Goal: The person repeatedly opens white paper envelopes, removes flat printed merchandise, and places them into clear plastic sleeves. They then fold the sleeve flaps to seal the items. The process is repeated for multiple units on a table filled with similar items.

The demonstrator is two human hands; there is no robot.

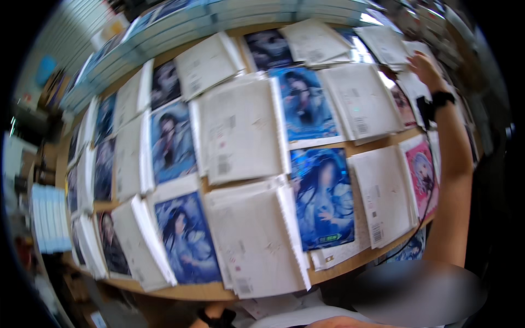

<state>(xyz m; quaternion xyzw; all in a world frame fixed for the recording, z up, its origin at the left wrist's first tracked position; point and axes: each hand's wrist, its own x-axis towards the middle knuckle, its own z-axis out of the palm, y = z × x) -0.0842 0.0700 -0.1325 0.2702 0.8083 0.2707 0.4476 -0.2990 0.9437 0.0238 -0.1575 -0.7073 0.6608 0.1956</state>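
My right hand (pixel 426 71) reaches to the far right of the table, its fingers stretched apart above the white packets there. It appears to hold nothing. A black band (pixel 442 99) circles that wrist. At the lower edge, below the table, is my left hand (pixel 206 314), mostly cut off, with its fingers hidden; a black band (pixel 220 318) is beside it. Nearest my right hand lies a white packet stack (pixel 383 45). A pink illustrated card (pixel 421 174) and a blue illustrated card (pixel 324 199) lie closer to me, beside other white packets (pixel 383 194).
The wooden table (pixel 180 291) carries rows of white packet stacks alternating with illustrated cards. Pale blue stacks (pixel 180 30) line its far side, and another pale blue stack (pixel 50 218) stands at the left. A dark cable (pixel 418 227) hangs near my right forearm.
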